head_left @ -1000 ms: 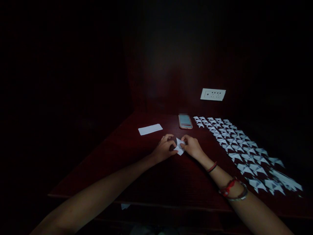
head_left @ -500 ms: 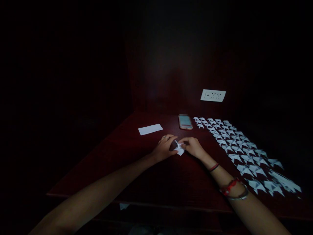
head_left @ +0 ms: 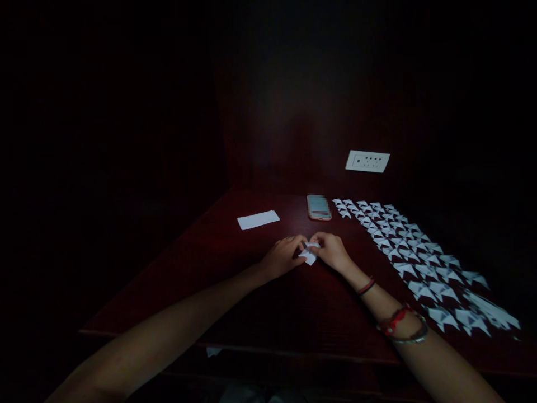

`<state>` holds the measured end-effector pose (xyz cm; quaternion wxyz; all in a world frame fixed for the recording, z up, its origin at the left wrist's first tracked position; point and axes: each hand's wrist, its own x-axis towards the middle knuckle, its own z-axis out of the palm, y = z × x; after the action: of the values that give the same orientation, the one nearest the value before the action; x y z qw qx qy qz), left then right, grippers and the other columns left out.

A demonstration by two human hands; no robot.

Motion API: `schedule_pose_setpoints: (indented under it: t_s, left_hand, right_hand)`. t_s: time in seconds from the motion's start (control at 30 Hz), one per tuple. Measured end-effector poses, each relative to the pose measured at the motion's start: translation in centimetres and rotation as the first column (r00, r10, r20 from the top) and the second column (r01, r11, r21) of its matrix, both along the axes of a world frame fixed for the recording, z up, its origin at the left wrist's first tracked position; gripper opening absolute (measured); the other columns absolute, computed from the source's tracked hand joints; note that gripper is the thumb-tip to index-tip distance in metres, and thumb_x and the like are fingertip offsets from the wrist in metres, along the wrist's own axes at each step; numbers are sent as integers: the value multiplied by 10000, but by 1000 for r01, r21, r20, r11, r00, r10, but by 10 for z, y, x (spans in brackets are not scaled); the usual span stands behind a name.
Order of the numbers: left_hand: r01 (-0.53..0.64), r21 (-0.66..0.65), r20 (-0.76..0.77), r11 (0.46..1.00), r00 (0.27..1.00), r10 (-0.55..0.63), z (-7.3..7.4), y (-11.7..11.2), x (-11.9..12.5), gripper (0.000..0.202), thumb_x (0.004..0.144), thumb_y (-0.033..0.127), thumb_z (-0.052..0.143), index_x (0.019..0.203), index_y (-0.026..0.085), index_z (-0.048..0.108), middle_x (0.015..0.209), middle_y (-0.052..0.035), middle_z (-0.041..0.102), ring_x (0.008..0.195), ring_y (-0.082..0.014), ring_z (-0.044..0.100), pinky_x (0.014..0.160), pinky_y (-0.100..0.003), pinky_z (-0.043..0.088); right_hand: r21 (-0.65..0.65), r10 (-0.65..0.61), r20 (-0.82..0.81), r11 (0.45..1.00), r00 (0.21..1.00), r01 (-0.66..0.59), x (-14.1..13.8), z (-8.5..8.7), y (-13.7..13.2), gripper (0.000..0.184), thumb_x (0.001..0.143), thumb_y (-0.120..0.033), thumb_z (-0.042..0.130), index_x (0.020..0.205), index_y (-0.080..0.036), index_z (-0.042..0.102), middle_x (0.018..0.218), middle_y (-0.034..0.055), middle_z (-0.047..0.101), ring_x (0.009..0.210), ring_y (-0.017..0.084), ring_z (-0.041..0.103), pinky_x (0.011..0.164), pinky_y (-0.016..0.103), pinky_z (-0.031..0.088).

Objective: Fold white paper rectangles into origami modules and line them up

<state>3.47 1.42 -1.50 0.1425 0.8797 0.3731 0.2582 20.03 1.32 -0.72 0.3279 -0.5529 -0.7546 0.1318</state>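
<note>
A small folded piece of white paper (head_left: pixel 310 257) is held between both hands just above or on the dark red table (head_left: pixel 268 313); I cannot tell whether it touches the wood. My left hand (head_left: pixel 284 256) grips its left side, fingers curled and thumb at the near edge. From the right, my right hand (head_left: pixel 331 249) pinches the paper's upper right part with thumb and fingers. The fingers hide some of the folds. Beyond the left hand lies a flat stack of white paper strips (head_left: pixel 258 220).
A phone (head_left: pixel 319 207) lies at the back of the table. Many folded paper shapes (head_left: pixel 428 272) stand in rows along the right side, with a bundle of white paper (head_left: pixel 493 311) near them. A socket plate (head_left: pixel 368 161) is on the back wall.
The left fingers have curled in from a wider spread and now close on the paper's far left part. My right hand keeps its pinch almost in place.
</note>
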Motion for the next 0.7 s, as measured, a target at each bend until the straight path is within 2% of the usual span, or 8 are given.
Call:
schedule_pose_setpoints:
  t_s: [0.2, 0.4, 0.7]
  left_hand:
    - [21, 33, -22, 999, 1000, -20, 1, -2, -1, 276, 739, 286, 515, 997, 237, 429, 895, 17, 535, 874, -177, 480, 778, -303, 345]
    - [-18, 65, -69, 998, 997, 23, -2, -3, 1, 258, 734, 282, 522, 974, 225, 449, 932, -2, 530, 899, -186, 472, 786, -310, 343]
    - [-39, 107, -81, 993, 996, 48, -5, -2, 2, 244, 734, 288, 522, 951, 213, 439, 929, -8, 533, 886, -195, 477, 768, -310, 349]
  right_hand:
    - [-10, 43, -11, 999, 999, -44, -1, -2, 2, 118, 630, -143, 507, 703, -176, 594, 676, -9, 601, 627, 98, 537, 588, 185, 375]
    - [-32, 25, -15, 999, 1000, -26, -2, -2, 2, 136, 613, -123, 508, 695, -174, 603, 677, -5, 606, 630, 105, 541, 593, 189, 382]
    - [37, 140, -62, 990, 988, -138, -5, -4, 5, 179, 606, -81, 469, 738, -166, 554, 712, -11, 593, 635, 91, 533, 594, 180, 386]
